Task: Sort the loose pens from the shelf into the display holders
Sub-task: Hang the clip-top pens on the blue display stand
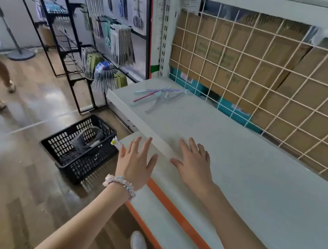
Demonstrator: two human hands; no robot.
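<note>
1. The person's left hand (136, 162) is open with fingers spread and holds nothing; it hovers over the near edge of the pale grey metal shelf (255, 175).
2. The right hand (193, 164) lies flat on that shelf, fingers straight, also empty.
3. The loose pastel plastic pens (154, 96) lie in a small crossed heap at the far left end of the shelf, well apart from both hands.
4. They look light, stiff and smooth, so they may roll; a pinch at mid-barrel seems best.
5. Their long axes lie flat, mostly from near-left to far-right; the tips cannot be told.
</note>
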